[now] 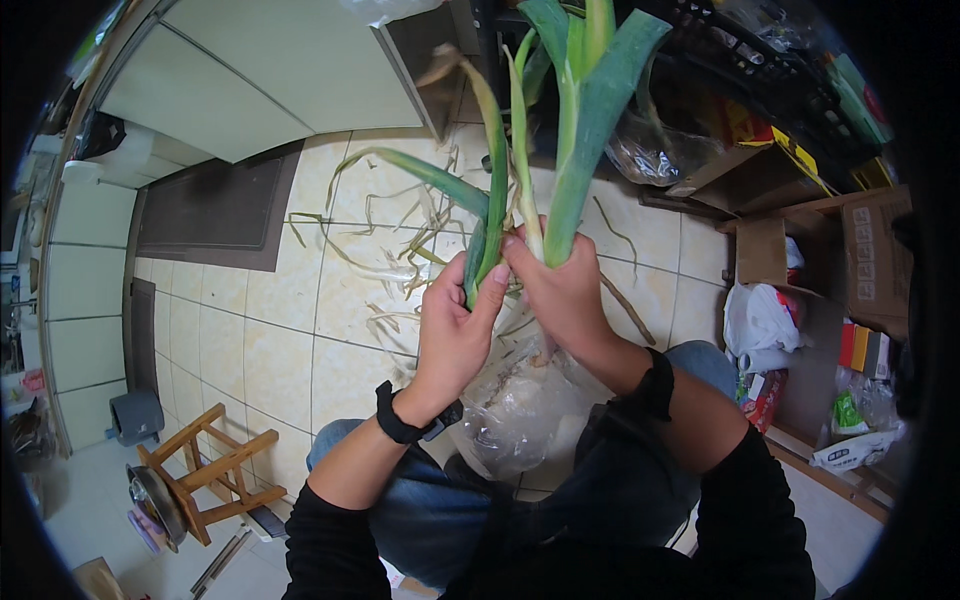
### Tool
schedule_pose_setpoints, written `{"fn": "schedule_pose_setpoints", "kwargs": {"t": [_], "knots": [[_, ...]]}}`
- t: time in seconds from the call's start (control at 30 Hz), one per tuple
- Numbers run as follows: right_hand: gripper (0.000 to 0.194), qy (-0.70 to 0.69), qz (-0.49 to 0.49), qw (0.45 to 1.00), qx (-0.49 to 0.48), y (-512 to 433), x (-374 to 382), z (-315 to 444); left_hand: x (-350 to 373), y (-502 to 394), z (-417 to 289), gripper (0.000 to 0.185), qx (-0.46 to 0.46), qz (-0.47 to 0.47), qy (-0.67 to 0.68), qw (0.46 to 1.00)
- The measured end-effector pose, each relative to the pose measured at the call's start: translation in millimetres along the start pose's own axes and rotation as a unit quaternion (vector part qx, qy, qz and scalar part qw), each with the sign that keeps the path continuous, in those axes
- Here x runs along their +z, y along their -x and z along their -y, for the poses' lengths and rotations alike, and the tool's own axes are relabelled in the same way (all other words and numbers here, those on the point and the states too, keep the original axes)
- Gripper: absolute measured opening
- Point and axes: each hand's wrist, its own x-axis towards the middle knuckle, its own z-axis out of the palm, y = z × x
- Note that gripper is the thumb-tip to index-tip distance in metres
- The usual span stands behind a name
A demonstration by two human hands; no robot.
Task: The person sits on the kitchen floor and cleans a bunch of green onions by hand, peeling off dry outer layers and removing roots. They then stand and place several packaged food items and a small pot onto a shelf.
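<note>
My right hand [561,292] is closed around the thick stalks of green onions [574,180], whose broad green leaves point to the top of the view. A bent green onion leaf [491,202] with a withered brown tip is gripped in my left hand [459,322], thumb against it. The two hands almost touch at the thumbs. Below them, between my knees, lies a clear plastic bag [510,412]; its contents are hard to make out. Dry leaf scraps [420,255] are strewn over the tiled floor beyond my left hand.
A wooden stool [217,476] with a metal bowl [161,506] stands at lower left, near a grey bin [136,418]. Pale cabinets [225,82] line the upper left. On the right are shelves with cardboard boxes [874,247], a white plastic bag [761,319] and a black crate [742,60].
</note>
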Motion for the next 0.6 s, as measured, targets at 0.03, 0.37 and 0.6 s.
{"fn": "schedule_pose_setpoints", "kwargs": {"t": [0.03, 0.37, 0.6], "knots": [[0.022, -0.005, -0.003, 1.000, 0.006, -1.3, 1.0, -2.0, 1.6, 1.3, 1.4, 0.019, 0.008, -0.008, 0.003, 1.000], [0.013, -0.036, 0.008, 0.999, 0.020, 3.3, 8.3, -28.8, 15.2, 18.3, 13.4, 0.015, 0.026, -0.076, -0.019, 0.997], [0.006, -0.075, 0.018, 0.997, 0.033, 7.8, 11.4, -40.5, 18.6, 21.5, 24.2, 0.011, 0.057, -0.101, -0.033, 0.993]]}}
